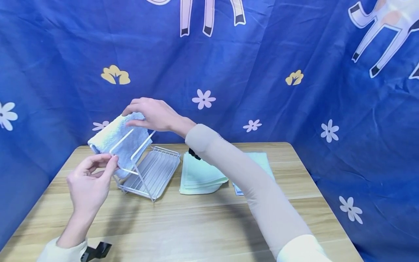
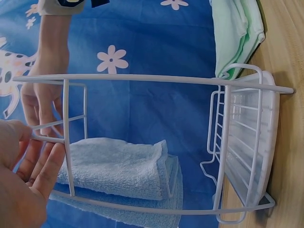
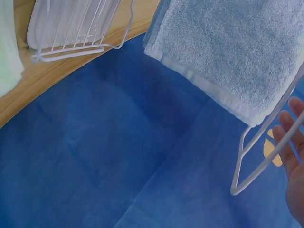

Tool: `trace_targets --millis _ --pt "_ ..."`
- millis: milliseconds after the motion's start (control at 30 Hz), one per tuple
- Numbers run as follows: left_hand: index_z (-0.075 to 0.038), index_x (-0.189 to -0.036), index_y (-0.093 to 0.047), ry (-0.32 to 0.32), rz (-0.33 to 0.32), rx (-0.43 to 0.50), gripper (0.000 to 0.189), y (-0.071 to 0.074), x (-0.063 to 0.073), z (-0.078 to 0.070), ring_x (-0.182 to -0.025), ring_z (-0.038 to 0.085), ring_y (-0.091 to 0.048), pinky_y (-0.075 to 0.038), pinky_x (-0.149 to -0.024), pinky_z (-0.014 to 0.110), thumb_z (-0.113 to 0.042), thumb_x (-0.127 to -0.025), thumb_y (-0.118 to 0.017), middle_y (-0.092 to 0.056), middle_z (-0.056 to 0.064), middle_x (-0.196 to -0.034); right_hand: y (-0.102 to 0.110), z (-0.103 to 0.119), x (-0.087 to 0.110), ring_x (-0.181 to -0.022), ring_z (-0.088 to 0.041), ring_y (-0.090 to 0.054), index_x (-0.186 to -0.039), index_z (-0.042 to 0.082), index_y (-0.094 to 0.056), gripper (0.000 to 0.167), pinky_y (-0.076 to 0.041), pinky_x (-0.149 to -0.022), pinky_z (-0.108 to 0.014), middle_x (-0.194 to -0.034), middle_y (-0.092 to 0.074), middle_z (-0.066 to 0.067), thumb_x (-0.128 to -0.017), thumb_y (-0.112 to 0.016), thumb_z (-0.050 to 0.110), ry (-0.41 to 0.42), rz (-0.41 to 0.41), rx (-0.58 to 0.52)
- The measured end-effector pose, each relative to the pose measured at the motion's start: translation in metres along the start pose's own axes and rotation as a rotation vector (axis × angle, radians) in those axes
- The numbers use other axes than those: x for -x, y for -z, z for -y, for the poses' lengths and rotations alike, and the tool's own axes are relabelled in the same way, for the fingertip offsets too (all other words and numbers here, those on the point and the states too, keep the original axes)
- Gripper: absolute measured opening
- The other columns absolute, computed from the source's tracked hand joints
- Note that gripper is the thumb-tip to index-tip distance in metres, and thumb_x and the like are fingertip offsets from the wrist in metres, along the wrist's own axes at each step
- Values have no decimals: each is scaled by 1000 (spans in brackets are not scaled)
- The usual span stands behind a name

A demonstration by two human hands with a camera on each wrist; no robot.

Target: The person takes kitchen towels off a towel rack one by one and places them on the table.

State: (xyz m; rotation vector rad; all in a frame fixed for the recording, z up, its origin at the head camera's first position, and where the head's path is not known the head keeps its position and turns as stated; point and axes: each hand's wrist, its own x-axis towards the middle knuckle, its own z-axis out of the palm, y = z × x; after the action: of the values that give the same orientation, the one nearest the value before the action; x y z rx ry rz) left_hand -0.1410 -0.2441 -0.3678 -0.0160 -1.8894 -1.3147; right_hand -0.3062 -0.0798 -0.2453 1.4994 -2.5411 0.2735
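Light-blue towel (image 1: 127,149), fluffy, folded, draped over the upper part of the white wire rack (image 2: 142,78). Left hand (image 1: 89,183): fingers pinching the rack's wire. Right hand (image 1: 155,114): fingers loosely extended, beside the towel. Wood-grain surface (image 1: 170,225); pale-green cloths (image 1: 199,174) near the rack; blue printed curtain (image 1: 229,72) behind.

Soft shadows; glare on tabletop (image 1: 178,227)

Pinches the rack (image 1: 143,178) high up with left hand (image 1: 90,178); extends right arm (image 1: 240,173), holding right hand (image 1: 154,114) loosely arched by the rack's top.
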Motion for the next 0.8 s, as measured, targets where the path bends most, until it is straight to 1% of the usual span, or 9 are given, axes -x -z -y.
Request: trace_targets --millis 100,400,600,700,800 --pt "9 -97 -74 -4 1 -3 11 0 0 1 -70 -14 -68 -54 -61 2 4 -89 -79 -69 -35 -81 0 3 -6 -128 -5 -60 -141 31 -67 41 -51 -101 -16 -138 -67 13 -105 -61 50 -11 29 2" --pt "8 -97 -74 -13 -4 -6 10 -1 -2 1 -70 -14 -68 -54 -61 2 4 -89 -79 -69 -35 -81 -1 10 -24 -135 -5 -56 -143 35 -64 44 -47 -108 -16 -144 -64 15 -102 -66 50 -10 104 11" --pt "7 -97 -75 1 -7 3 10 -2 -2 1 -70 -13 -68 -54 -61 3 4 -89 -79 -70 -34 -81 -7 11 -33 -135 -6 -55 -142 37 -65 46 -46 -109 -16 -146 -63 15 -99 -68 51 -45 140 0" --pt "7 -97 -75 8 -9 9 9 -2 -1 2 -69 -13 -69 -55 -61 4 5 -89 -79 -71 -34 -81 -9 12 -37 -135 -6 -54 -142 37 -65 46 -44 -110 -16 -145 -64 16 -99 -68 50 -60 157 2" --pt "6 -96 -75 12 -12 9 9 -2 0 3 -69 -13 -69 -55 -61 4 5 -89 -79 -71 -33 -82 -11 13 -40 -135 -6 -54 -142 36 -66 44 -43 -112 -15 -144 -65 15 -100 -68 47 -58 162 14"
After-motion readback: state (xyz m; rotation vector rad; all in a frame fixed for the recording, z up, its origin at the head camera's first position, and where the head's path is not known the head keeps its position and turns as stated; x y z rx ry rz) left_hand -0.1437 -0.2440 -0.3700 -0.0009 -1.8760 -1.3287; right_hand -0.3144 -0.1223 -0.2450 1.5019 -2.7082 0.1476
